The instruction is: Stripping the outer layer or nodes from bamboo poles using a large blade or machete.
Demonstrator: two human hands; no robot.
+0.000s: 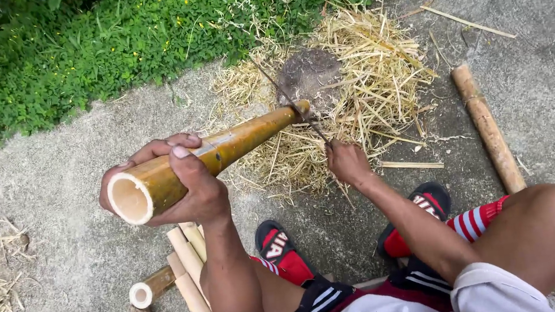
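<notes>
My left hand (182,182) grips a thick hollow bamboo section (222,148) near its open cut end, holding it slanted with the far tip resting on a dark wooden block (310,75). My right hand (347,163) is closed on the handle of a long thin dark blade (289,100), whose edge lies across the bamboo's far tip. Pale bamboo shavings (366,86) are heaped around the block.
A second bamboo pole (488,129) lies on the concrete at right. Several split bamboo pieces (190,273) and a short cut section (149,289) lie at lower left. Green plants (78,53) border the slab. My feet wear red-and-black sandals (283,250).
</notes>
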